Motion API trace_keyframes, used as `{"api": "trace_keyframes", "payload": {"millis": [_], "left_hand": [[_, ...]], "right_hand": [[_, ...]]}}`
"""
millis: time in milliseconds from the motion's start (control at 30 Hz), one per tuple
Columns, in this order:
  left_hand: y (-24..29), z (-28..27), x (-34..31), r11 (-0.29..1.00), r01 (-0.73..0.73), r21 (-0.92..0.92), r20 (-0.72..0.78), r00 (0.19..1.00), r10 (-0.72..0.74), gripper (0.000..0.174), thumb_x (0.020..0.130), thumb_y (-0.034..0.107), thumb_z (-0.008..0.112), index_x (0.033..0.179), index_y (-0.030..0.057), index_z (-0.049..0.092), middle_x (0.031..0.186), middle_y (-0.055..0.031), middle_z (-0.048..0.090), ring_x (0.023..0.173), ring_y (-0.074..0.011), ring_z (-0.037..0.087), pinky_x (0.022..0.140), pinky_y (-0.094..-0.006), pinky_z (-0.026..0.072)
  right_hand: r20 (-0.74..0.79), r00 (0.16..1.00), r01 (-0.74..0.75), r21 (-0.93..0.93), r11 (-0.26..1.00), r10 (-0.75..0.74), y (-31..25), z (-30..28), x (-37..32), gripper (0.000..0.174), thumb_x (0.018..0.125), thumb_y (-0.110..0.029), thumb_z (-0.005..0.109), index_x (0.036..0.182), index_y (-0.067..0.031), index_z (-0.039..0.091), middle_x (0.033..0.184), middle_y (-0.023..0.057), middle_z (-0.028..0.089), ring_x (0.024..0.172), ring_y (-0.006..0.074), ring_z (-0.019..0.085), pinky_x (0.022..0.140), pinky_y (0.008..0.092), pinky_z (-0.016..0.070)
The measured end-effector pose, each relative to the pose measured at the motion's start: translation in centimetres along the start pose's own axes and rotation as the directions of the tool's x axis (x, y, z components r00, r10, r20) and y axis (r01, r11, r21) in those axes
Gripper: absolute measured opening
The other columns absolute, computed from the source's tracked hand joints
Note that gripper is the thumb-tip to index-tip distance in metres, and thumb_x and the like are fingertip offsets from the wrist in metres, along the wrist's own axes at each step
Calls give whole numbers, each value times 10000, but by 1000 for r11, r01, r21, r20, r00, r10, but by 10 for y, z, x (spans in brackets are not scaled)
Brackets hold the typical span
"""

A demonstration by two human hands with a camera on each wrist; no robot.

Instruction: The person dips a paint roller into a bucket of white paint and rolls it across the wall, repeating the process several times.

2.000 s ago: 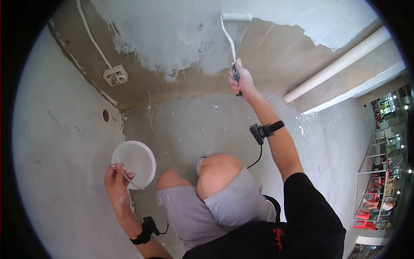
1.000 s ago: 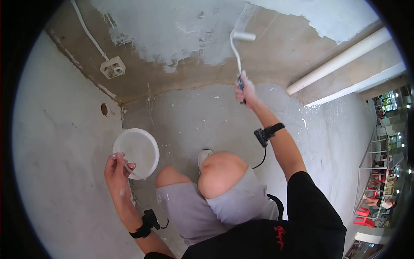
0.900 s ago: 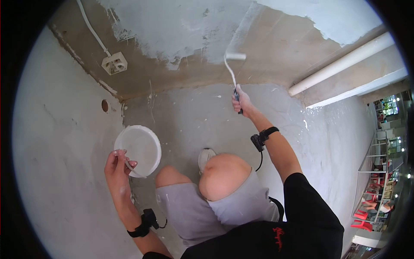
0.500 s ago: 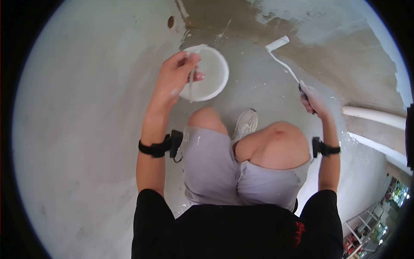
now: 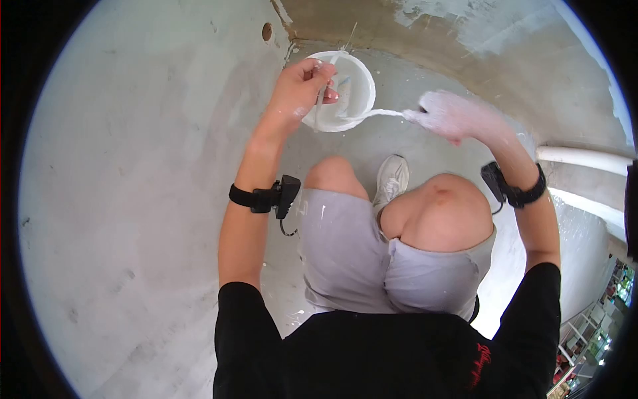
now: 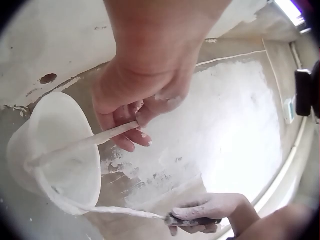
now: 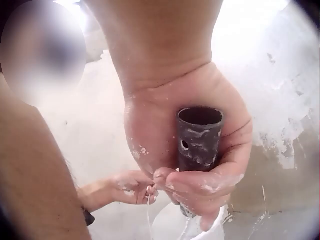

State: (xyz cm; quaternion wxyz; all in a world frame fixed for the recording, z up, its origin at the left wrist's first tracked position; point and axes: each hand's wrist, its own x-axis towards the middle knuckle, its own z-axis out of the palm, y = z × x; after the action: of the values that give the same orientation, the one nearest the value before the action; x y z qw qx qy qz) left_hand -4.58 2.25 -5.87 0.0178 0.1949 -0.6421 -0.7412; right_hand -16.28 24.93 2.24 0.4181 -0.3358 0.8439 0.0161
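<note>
My left hand [image 5: 299,90] holds up a white bucket [image 6: 62,107] by its strip-like handle [image 6: 107,135], pinched between thumb and fingers. The bucket hangs tilted, its wide mouth facing me in the head view. My right hand [image 5: 458,118] grips a paint roller by its dark tubular handle [image 7: 200,147], whose hollow end sticks out of the palm in the right wrist view. The roller's paint-coated white rod [image 6: 125,212] crosses the bucket's rim, and its head end is down inside. White paint smears both hands.
A partly painted wall [image 5: 465,26] with bare brown patches rises ahead. On the left stands a grey wall with a round hole [image 5: 267,32]. A white pipe [image 5: 585,158] runs along the right. My knees and a white shoe [image 5: 392,178] are below the bucket.
The roller came down off the wall, swung left and went into the bucket. My right hand moved down toward the bucket. The head view turned down and left; my left hand kept the bucket's handle.
</note>
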Motion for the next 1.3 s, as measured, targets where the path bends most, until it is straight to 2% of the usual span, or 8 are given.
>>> {"api": "trace_keyframes", "payload": {"millis": [233, 367, 667, 733, 867, 1100, 1167, 1300], "left_hand": [[-5, 9, -4, 999, -20, -36, 81, 996, 23, 227, 948, 187, 574, 1025, -23, 612, 852, -49, 589, 724, -138, 600, 731, -314, 558], [-12, 12, 1, 1000, 3, -28, 50, 999, -1, 212, 950, 175, 566, 1022, -19, 611, 842, -42, 588, 733, -126, 591, 724, -309, 555], [-35, 20, 14, 996, 50, -69, 42, 998, -47, 178, 944, 159, 571, 999, -5, 614, 828, -22, 575, 692, -109, 568, 709, -294, 557], [-34, 23, 14, 995, 70, -76, 58, 996, -65, 168, 943, 154, 571, 997, 0, 614, 833, -21, 575, 690, -108, 567, 709, -296, 562], [-32, 24, 17, 988, 101, -120, 74, 993, -92, 158, 943, 150, 573, 1003, 10, 617, 840, -20, 576, 702, -107, 565, 712, -304, 576], [-24, 25, 16, 975, 135, -175, 120, 986, -115, 162, 946, 152, 572, 1016, 14, 622, 857, -21, 578, 744, -101, 567, 719, -302, 575], [-22, 24, 15, 983, 111, -145, 127, 988, -93, 172, 951, 161, 569, 1021, 13, 623, 866, -22, 578, 742, -99, 566, 723, -303, 575], [-17, 26, 11, 991, 105, -78, 162, 983, -92, 180, 955, 176, 567, 1012, 14, 624, 866, -21, 578, 742, -98, 566, 727, -302, 574]], "right_hand": [[-290, 847, 150, -673, 724, -445, -19, 41, 46, 233, 802, -154, 612, 967, 10, 626, 753, 185, 648, 782, 342, 660, 667, 443, 524], [-291, 905, 32, -679, 733, -309, -17, 52, 52, 168, 674, -93, 667, 834, -67, 710, 827, 164, 691, 846, 319, 677, 718, 424, 534], [-209, 931, 218, -345, 913, -301, 9, 50, 66, 356, 935, -320, 511, 858, -1, 650, 686, 163, 627, 613, 304, 631, 575, 411, 517], [139, 990, 13, 28, 1000, -17, 1, 26, 58, 412, 971, -370, 450, 890, -20, 652, 609, 94, 580, 469, 191, 550, 459, 333, 470], [339, 941, -182, 487, 854, 7, 40, 19, 76, 431, 997, -401, 393, 934, -52, 637, 548, 26, 499, 418, 122, 479, 389, 294, 409], [13, 991, -130, -34, 991, 131, 37, 39, 86, 444, 976, -395, 422, 922, -10, 637, 626, 120, 603, 431, 182, 527, 421, 317, 448], [-300, 911, 120, -464, 877, -283, 45, 60, 93, 458, 953, -398, 450, 872, 18, 621, 645, 144, 612, 442, 206, 544, 420, 330, 455], [-84, 995, -68, -209, 976, 51, 13, 43, 79, 463, 942, -416, 477, 819, 11, 606, 619, 103, 567, 443, 185, 534, 407, 332, 440]]}}
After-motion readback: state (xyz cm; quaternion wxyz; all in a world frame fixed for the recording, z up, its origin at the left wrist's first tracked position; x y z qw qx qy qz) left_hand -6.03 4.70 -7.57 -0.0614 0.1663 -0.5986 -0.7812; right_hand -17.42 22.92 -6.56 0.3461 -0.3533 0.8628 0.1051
